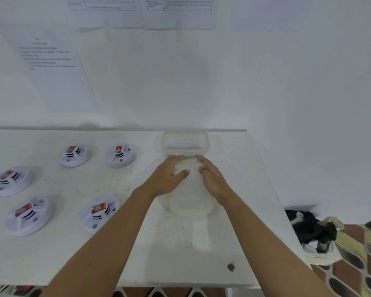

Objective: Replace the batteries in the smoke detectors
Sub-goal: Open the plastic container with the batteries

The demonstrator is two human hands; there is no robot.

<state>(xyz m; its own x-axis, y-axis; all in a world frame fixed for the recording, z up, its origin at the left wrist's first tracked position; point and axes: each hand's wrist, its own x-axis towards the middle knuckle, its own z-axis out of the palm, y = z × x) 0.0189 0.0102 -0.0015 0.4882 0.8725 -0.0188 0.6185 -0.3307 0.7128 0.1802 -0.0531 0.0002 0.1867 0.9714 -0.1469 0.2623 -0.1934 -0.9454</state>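
White table (180, 243) stood against a papered wall (180, 82). Five smoke detectors (94, 224), red batts (99, 208) on top, lay twd its left edge. L hand (169, 176) & R hand (213, 179) rested on a clear container (191, 205) nr the right edge, fingers straight, gripping nothing.

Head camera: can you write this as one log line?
left hand, right hand: flat on near clear container; second container: behind it; smoke detectors: five, left, untouched

White table (180, 243), paint cracked. L half: 5 smoke detectors (75, 155), spaced apart. R of centre: far container (184, 133) and near container (191, 209), both clear. Brown speck (231, 267) nr front edge.
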